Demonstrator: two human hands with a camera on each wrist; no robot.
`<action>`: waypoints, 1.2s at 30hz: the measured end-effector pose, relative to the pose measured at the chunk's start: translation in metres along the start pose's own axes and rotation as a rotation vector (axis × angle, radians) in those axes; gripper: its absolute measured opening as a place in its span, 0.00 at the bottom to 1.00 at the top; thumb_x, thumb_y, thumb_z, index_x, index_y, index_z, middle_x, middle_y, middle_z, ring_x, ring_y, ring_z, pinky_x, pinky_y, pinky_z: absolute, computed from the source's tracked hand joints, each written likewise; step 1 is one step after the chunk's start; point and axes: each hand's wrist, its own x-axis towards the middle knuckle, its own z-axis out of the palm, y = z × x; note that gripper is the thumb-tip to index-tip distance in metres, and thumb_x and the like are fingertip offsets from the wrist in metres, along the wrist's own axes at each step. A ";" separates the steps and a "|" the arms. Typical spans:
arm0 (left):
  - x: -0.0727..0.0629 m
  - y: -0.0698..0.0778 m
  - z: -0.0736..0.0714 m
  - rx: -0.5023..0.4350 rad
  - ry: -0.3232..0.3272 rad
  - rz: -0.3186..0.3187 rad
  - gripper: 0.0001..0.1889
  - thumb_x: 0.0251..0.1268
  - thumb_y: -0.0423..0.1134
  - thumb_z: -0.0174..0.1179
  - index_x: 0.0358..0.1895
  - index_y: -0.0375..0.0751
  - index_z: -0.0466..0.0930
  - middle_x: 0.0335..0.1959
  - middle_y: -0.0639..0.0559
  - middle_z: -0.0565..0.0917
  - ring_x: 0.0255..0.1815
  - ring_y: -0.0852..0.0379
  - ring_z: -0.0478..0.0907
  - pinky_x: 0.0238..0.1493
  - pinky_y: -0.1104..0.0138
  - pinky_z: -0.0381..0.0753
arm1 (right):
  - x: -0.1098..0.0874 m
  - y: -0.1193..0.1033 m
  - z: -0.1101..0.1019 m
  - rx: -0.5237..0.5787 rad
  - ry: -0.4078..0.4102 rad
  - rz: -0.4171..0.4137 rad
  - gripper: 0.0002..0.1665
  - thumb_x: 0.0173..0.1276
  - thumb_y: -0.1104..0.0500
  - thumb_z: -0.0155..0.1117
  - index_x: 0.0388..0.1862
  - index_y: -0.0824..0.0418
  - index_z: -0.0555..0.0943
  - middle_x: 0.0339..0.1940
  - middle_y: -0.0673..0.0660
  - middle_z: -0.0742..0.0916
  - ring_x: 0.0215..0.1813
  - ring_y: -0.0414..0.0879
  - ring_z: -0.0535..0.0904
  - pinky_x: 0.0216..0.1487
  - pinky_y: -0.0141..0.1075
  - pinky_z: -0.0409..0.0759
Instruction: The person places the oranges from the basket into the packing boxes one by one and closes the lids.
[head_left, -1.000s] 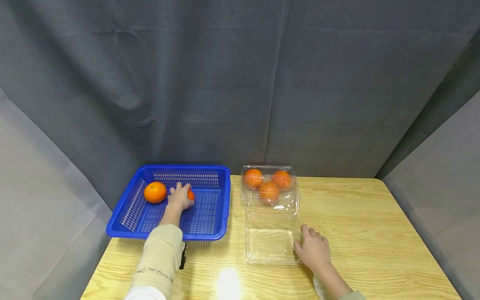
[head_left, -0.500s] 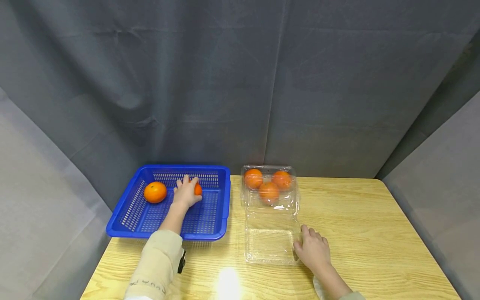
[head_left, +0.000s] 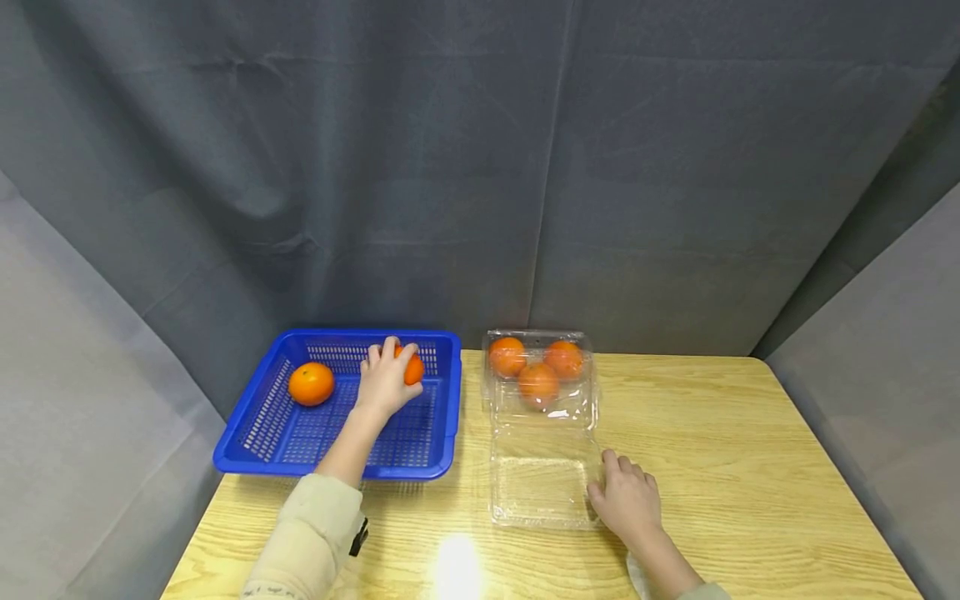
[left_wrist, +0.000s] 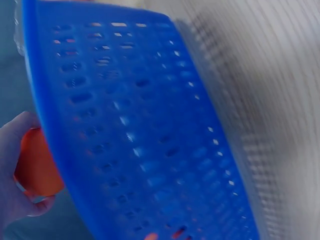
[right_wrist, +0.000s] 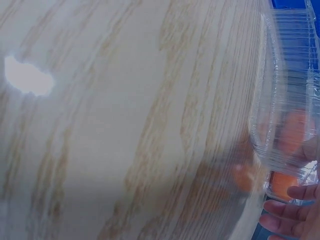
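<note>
"Head view: where's the held orange (head_left: 414,371)?"
"Pinched between the left hand's (head_left: 384,383) thumb and fingers, over the blue basket (head_left: 456,392). Another orange (head_left: 311,384) lies inside; three oranges (head_left: 538,385) fill the clear container's (head_left: 542,493) far half. The right hand (head_left: 628,498) touches its near half."
"Left wrist?"
"Shows the held orange past the rim."
"Right wrist?"
"Thumb and fingers apart; whether pinching plastic, I can't tell."

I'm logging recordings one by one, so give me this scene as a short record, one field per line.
Left hand: grips an orange
Right hand: at the right edge of the clear plastic container
Container: opened out, three oranges in its far half
Blue basket: another orange toward its left side
Table: wood-grain
Backdrop: dark grey cloth
</note>
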 end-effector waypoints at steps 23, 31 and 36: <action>-0.014 0.088 0.000 0.027 0.144 0.370 0.29 0.41 0.48 0.68 0.53 0.51 0.74 0.54 0.44 0.68 0.51 0.44 0.64 0.44 0.53 0.71 | 0.000 0.000 0.000 -0.005 -0.002 0.000 0.29 0.56 0.53 0.61 0.52 0.70 0.71 0.42 0.68 0.81 0.42 0.63 0.78 0.44 0.59 0.72; -0.023 0.114 0.014 0.019 0.041 0.439 0.30 0.44 0.53 0.66 0.56 0.54 0.72 0.58 0.45 0.67 0.54 0.44 0.65 0.48 0.54 0.71 | 0.000 0.000 0.000 -0.005 -0.001 0.004 0.29 0.56 0.53 0.61 0.52 0.69 0.71 0.41 0.67 0.81 0.41 0.62 0.78 0.43 0.58 0.73; -0.029 0.127 0.026 0.014 -0.006 0.488 0.29 0.46 0.54 0.64 0.57 0.56 0.72 0.58 0.47 0.67 0.55 0.46 0.64 0.50 0.55 0.71 | 0.000 0.000 0.000 -0.002 -0.003 0.006 0.29 0.56 0.53 0.61 0.52 0.69 0.71 0.41 0.67 0.81 0.41 0.63 0.78 0.43 0.58 0.73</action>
